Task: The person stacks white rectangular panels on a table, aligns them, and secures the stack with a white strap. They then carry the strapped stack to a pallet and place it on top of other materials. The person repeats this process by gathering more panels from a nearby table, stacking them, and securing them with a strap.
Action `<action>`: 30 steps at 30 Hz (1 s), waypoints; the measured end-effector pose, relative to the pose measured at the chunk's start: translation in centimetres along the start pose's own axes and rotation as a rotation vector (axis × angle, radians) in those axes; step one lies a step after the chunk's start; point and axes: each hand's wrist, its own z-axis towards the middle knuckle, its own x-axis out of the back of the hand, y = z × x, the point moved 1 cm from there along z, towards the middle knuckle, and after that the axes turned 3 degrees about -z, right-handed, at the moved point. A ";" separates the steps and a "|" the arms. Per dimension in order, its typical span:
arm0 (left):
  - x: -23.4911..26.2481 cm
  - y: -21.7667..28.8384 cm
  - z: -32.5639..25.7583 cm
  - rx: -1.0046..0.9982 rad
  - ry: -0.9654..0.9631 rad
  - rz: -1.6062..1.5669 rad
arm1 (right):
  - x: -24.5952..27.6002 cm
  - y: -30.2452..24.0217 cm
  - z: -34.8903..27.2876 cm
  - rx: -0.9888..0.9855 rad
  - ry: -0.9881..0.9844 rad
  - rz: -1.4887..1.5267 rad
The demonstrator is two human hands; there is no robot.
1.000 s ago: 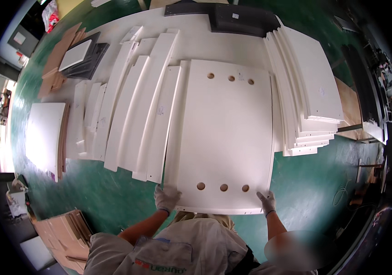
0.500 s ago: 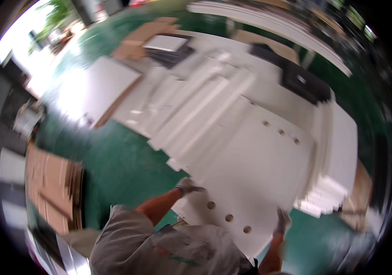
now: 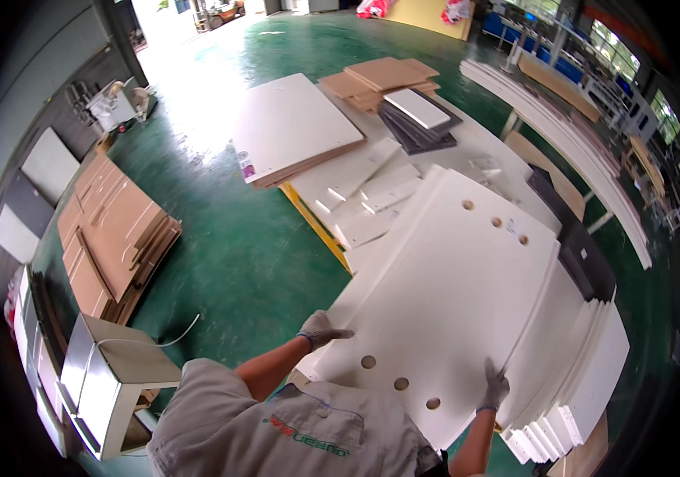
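Observation:
A large white panel (image 3: 451, 294) with round holes near its near and far ends slants across the middle, in front of my body. My left hand (image 3: 322, 329), in a light work glove, grips its left edge, the thumb lying over the top face. On the opposite edge, my gloved right hand (image 3: 495, 388) holds on with its thumb on top and its other fingers partly hidden. The panel's far part covers some of the white strips (image 3: 392, 188) on the table. To its right is a stack of white panels (image 3: 594, 381) with staggered near ends.
A stack of broad white boards (image 3: 296, 131) lies at the far left, beside brown cardboard sheets (image 3: 380, 75) and dark panels (image 3: 415, 127). Brown boards (image 3: 113, 230) and a white cabinet (image 3: 109, 381) stand at left. Black pieces (image 3: 582, 246) lie along the right.
The holed panel has shifted left with both hands on it, over the long white strips and away from the right-hand stack. My view has also turned, so the surroundings sit further right.

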 end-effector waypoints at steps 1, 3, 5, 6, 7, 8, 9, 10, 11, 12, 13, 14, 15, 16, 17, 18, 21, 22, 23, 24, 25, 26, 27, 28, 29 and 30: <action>1.8 -1.7 0.1 0.037 0.014 -0.048 | -2.9 -0.3 1.7 0.020 0.003 -0.164; 6.3 -5.1 -0.5 0.073 0.075 -0.226 | -11.1 -4.7 1.6 0.045 -0.099 -0.168; 11.8 -4.6 -1.7 0.072 0.117 -0.323 | -18.2 -6.6 2.2 0.060 -0.226 -0.177; 14.5 -5.7 -1.8 0.062 0.184 -0.378 | -23.0 -7.7 2.3 0.079 -0.299 -0.172; 16.8 -7.2 -1.7 0.042 0.250 -0.440 | -28.2 -8.2 2.7 0.153 -0.330 -0.215; 18.8 -8.8 -1.5 0.031 0.308 -0.506 | -32.0 -8.7 3.1 0.222 -0.360 -0.269; 21.3 -11.9 -1.3 0.159 0.331 -0.467 | -36.4 -11.8 -0.8 0.256 -0.490 0.002; 24.0 -12.7 -0.6 0.363 0.357 -0.288 | -39.4 -13.2 -2.0 0.230 -0.527 -0.044; 26.3 -13.1 -0.3 0.337 0.345 -0.338 | -42.8 -14.5 -2.5 0.211 -0.562 -0.084; 28.4 -13.3 0.4 0.308 0.333 -0.390 | -45.9 -15.8 -2.8 0.195 -0.595 -0.124; 30.0 -14.3 1.2 0.300 0.348 -0.404 | -48.6 -16.8 -3.4 0.221 -0.581 -0.184; 31.2 -15.6 2.2 0.289 0.361 -0.417 | -50.9 -17.8 -3.8 0.245 -0.563 -0.242; 32.0 -17.2 2.9 0.291 0.379 -0.433 | -53.5 -18.6 -4.5 0.271 -0.557 -0.308; 32.8 -18.5 3.5 0.281 0.419 -0.448 | -54.6 -19.3 -5.5 0.243 -0.641 -0.305; 33.5 -19.7 4.1 0.269 0.459 -0.460 | -55.0 -19.9 -6.2 0.214 -0.724 -0.300; 33.4 -21.1 5.0 0.256 0.497 -0.486 | -55.6 -21.0 -6.6 0.193 -0.802 -0.304; 35.7 -19.8 10.8 0.177 0.436 -0.522 | -57.1 -15.6 -2.9 0.445 -0.586 -0.459; 37.4 -18.5 12.0 0.151 0.390 -0.582 | -58.9 -17.6 -3.0 0.433 -0.625 -0.481; 38.7 -19.2 13.5 0.138 0.428 -0.623 | -60.9 -22.6 -4.8 0.432 -0.684 -0.499; 39.2 -19.8 15.6 0.114 0.441 -0.669 | -62.2 -26.3 -5.3 0.423 -0.720 -0.527; 40.6 -18.9 18.4 0.072 0.436 -0.709 | -64.9 -27.2 -3.1 0.387 -0.708 -0.398; 42.0 -18.0 21.3 0.078 0.439 -0.660 | -67.1 -28.5 -0.4 0.573 -0.622 -0.424; 43.2 -17.0 23.2 0.106 0.457 -0.612 | -69.5 -31.0 0.9 0.557 -0.660 -0.471; 44.5 -15.8 25.5 0.130 0.480 -0.569 | -72.2 -35.2 2.3 0.549 -0.696 -0.518; 45.6 -14.2 28.4 0.149 0.485 -0.583 | -74.8 -37.6 5.0 0.581 -0.692 -0.523; 46.4 -13.0 31.1 0.175 0.489 -0.597 | -77.1 -39.4 7.4 0.609 -0.695 -0.530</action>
